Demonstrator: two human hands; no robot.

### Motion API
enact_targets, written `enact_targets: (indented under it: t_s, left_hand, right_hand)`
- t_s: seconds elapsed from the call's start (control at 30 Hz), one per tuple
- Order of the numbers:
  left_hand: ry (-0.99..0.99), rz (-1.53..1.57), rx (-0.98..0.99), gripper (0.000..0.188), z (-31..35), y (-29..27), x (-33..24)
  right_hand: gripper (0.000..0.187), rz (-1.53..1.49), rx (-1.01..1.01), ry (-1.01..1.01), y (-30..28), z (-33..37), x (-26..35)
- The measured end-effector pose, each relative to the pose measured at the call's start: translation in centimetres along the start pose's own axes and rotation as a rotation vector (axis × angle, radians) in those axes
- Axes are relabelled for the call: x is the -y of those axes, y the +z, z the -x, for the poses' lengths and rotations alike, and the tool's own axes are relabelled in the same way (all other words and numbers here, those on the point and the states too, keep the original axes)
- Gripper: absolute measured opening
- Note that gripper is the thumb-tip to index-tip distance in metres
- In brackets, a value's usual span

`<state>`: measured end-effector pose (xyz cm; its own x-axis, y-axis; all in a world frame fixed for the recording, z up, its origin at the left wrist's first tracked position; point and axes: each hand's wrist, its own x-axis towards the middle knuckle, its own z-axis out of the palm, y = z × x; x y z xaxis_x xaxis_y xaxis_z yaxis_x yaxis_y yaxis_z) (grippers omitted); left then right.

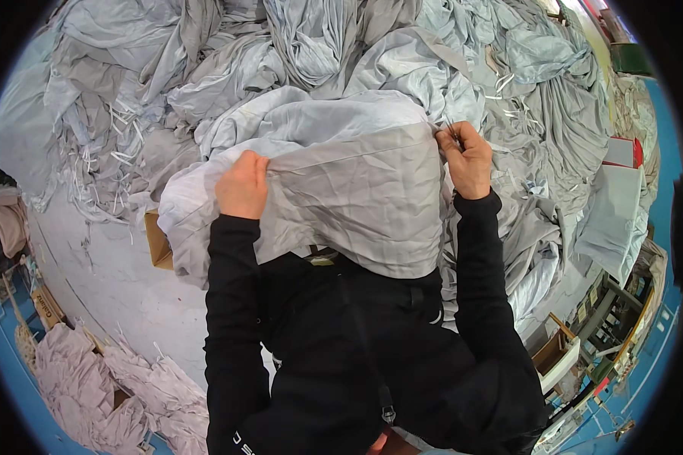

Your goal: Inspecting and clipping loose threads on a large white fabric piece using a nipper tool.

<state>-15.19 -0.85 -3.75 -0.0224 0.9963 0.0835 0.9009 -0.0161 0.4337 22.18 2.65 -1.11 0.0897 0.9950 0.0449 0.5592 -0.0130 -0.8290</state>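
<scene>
A grey cloth [349, 201] with a hemmed upper edge is stretched between my two hands in front of my body. My left hand [241, 186] is closed in a pinch on that edge, its thumb side toward the middle. At the cloth's upper right corner, my right hand [467, 159] pinches the fabric. Something thin and dark shows at its fingertips, too small to make out for sure. Paler bluish-white folds of cloth [311, 114] lie just behind the stretched edge, and a light part hangs down left of my left hand.
Heaps of grey and pale blue cloth [319, 38] cover the far side, with white strips [121, 125] among them. A cardboard box [158, 241] sits at the left. Pinkish cloth [91, 387] is piled lower left. A wooden box [555, 353] and a red-edged box [622, 152] stand at right.
</scene>
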Motion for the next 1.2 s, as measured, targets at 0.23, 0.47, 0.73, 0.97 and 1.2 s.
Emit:
enact_targets:
  t_s: [0.23,0.47,0.73,0.97,1.2]
  left_hand:
    - [0.341,0.207,-0.381,0.017,-0.7,0.4,-7.8]
    - [0.317,0.589,-0.306,0.019,-0.6,3.0,-13.9]
    - [0.416,0.464,-0.414,0.019,-1.0,3.4,-14.4]
    - [0.415,0.369,-0.421,0.019,-1.2,3.4,-14.6]
    - [0.416,0.361,-0.471,0.019,-1.1,3.6,-14.3]
  right_hand:
    - [0.010,0.013,-0.083,-0.067,1.2,0.6,0.5]
    - [0.013,-0.029,-0.104,-0.088,1.8,0.9,0.3]
    - [0.013,-0.008,-0.095,-0.077,1.8,0.8,0.3]
    - [0.006,-0.033,-0.078,-0.086,2.0,0.8,0.1]
    - [0.008,-0.004,-0.087,-0.117,2.0,0.7,0.6]
